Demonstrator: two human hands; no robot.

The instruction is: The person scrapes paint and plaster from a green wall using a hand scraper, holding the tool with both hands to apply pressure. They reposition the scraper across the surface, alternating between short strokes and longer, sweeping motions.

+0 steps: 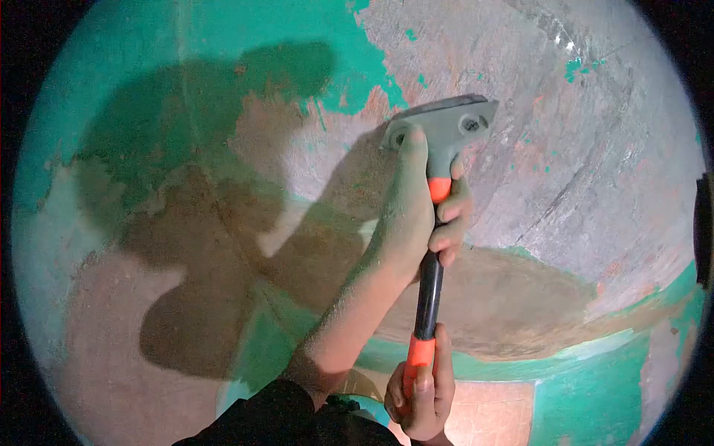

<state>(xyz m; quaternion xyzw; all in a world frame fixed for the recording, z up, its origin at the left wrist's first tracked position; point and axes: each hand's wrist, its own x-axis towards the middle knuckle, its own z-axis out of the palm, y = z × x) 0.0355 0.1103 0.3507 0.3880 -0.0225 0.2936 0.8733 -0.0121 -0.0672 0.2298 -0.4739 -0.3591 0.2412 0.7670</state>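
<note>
A long-handled scraper (430, 290) with a wide grey head, two dark knobs or screws and an orange-and-black handle leans up against the wall (595, 149). Its top edge lies at the peeling boundary between green paint (297, 30) and bare grey-pink plaster. My left hand (416, 201) is closed around the neck of the tool, thumb laid on the grey head and fingers curled round the far side. Lower down, my right hand (424, 394) grips the orange end of the handle.
The shadow (186, 149) of arms and tool falls on the wall at left. Below the scraped area runs a curved ledge or edge (535, 364) with green paint, and a lit pinkish surface (491, 409) lies under it. A dark object (703, 230) shows at the right edge.
</note>
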